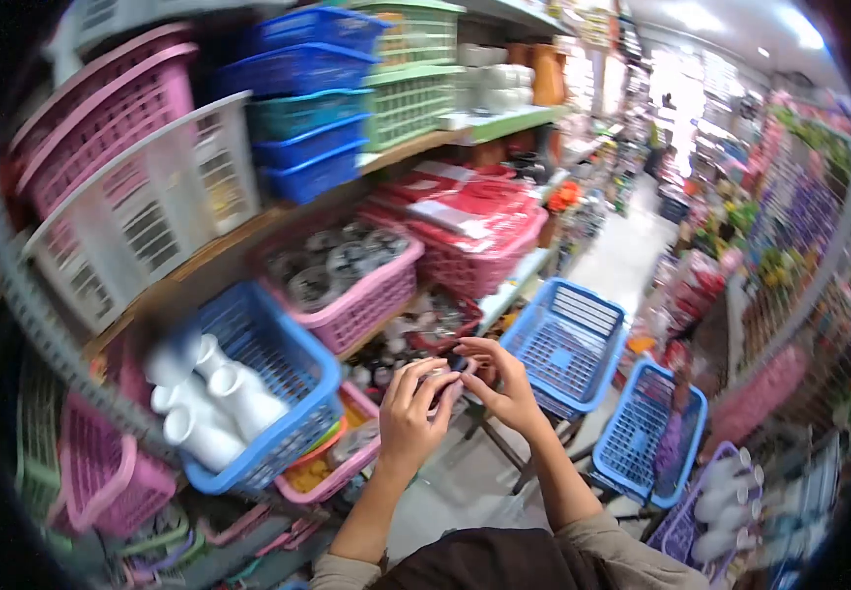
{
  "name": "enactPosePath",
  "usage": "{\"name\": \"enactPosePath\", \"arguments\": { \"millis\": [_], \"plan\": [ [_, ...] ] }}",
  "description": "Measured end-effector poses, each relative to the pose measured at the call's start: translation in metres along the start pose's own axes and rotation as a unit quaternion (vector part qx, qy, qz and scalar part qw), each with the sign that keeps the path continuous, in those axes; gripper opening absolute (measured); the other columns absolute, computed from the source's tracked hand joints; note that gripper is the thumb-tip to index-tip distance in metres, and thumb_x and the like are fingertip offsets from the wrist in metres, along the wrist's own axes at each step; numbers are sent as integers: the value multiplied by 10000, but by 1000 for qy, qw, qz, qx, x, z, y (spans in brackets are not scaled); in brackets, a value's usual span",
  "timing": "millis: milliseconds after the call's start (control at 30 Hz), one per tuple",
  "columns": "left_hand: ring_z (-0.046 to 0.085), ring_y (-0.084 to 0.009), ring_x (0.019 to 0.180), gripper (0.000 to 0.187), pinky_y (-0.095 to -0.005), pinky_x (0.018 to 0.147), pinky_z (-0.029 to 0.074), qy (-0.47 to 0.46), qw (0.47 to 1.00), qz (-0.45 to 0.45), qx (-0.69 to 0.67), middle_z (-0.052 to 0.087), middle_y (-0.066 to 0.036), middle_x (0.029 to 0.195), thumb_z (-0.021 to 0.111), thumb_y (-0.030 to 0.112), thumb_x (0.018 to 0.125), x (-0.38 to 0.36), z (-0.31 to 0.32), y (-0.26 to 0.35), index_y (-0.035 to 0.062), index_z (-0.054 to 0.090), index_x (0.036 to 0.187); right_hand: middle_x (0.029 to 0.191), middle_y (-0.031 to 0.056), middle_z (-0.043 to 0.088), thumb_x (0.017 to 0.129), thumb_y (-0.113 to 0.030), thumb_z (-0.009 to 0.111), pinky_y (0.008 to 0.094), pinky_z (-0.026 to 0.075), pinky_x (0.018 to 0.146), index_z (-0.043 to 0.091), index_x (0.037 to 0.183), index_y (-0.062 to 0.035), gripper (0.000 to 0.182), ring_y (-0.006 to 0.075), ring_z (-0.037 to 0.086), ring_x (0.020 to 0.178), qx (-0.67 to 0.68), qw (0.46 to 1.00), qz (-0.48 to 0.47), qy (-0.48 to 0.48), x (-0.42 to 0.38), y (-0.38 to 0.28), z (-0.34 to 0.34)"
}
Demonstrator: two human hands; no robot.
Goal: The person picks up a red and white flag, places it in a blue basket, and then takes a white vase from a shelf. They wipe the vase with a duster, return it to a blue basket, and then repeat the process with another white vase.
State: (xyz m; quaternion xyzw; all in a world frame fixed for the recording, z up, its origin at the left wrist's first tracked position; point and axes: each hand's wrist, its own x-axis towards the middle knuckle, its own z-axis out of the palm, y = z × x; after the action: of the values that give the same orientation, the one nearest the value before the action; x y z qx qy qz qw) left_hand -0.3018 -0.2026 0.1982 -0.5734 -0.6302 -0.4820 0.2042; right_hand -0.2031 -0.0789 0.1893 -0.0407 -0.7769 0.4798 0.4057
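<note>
Both of my hands meet in the middle of the head view, in front of the shelves. My left hand (413,408) has its fingers closed around a small dark, rounded object (457,363); its kind cannot be made out. From the other side, my right hand (506,391) pinches the same object with bent fingers and thumb. Fingers hide most of it. Just behind the hands, a low shelf carries a jumble of small dark and red items (445,320). A blue basket (568,339) stands to the right of my right hand.
Left, a blue basket (322,393) holds several white vases (238,393). Pink baskets (401,285) sit on the shelf, one with red packets (474,202). Stacked blue trays (312,147) stand above. Another blue basket (607,457) and artificial flowers (809,216) line the aisle's right.
</note>
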Motion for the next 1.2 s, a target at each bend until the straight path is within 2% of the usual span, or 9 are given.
{"name": "enactPosePath", "arguments": {
  "millis": [267,467,800,867,1000,1067,1100,1133,1200],
  "plan": [
    [551,-264,928,219,-359,809,444,-159,974,36,-156,585,-75,1023,643,40,712,9,134,71,69,622,929,1038,108,608,791,-65,631,324,444,852,513,1174,-39,402,197,582,965,-152,966,89,189,-103,19,-123],
    [570,-256,913,193,-352,784,457,-242,922,97,-287,597,-65,987,645,59,730,-25,233,162,78,621,920,999,102,607,787,-81,623,307,453,779,513,1154,-43,385,191,593,881,-241,876,225,352,-231,-2,-210],
    [578,-256,931,172,-344,796,461,-438,789,156,-402,601,-71,984,632,94,750,-100,315,288,71,627,920,954,110,611,763,-68,632,307,470,710,515,1149,-55,404,199,607,814,-288,730,312,536,-412,-22,-278],
    [579,-243,901,179,-341,766,469,-439,771,184,-422,598,-57,964,626,112,752,-121,334,303,90,626,929,970,88,610,781,-70,621,274,476,692,512,1152,-44,387,149,584,827,-288,710,330,552,-452,-21,-288],
    [586,-249,899,195,-335,777,468,-508,722,173,-437,597,-68,962,618,122,769,-151,361,340,85,618,961,999,95,592,763,-71,643,278,479,686,502,1146,-49,408,160,586,821,-288,652,366,599,-530,-11,-306],
    [588,-235,909,215,-326,777,469,-581,665,158,-442,594,-79,966,616,125,775,-173,382,358,81,611,986,1060,110,572,736,-63,664,287,486,694,489,1158,-52,457,181,588,849,-355,600,351,624,-564,-10,-311],
    [590,-211,920,254,-321,779,468,-612,640,156,-438,594,-83,973,613,134,791,-185,393,368,76,589,1037,1124,152,527,724,-51,656,329,462,760,464,1186,-34,501,258,550,953,-357,577,383,627,-577,-16,-315],
    [590,-211,920,254,-321,779,468,-617,634,157,-439,594,-83,973,613,134,791,-197,403,378,76,589,1037,1124,152,527,724,-51,656,329,462,760,464,1186,-34,501,258,550,953,-355,571,387,630,-591,-18,-317],
    [593,-178,942,303,-314,792,471,-668,546,107,-494,602,-70,1037,617,110,808,-223,423,402,79,566,1105,1153,155,511,709,-38,661,347,457,781,442,1208,-34,546,267,543,949,-343,508,386,690,-621,-17,-324]
  ]
}}
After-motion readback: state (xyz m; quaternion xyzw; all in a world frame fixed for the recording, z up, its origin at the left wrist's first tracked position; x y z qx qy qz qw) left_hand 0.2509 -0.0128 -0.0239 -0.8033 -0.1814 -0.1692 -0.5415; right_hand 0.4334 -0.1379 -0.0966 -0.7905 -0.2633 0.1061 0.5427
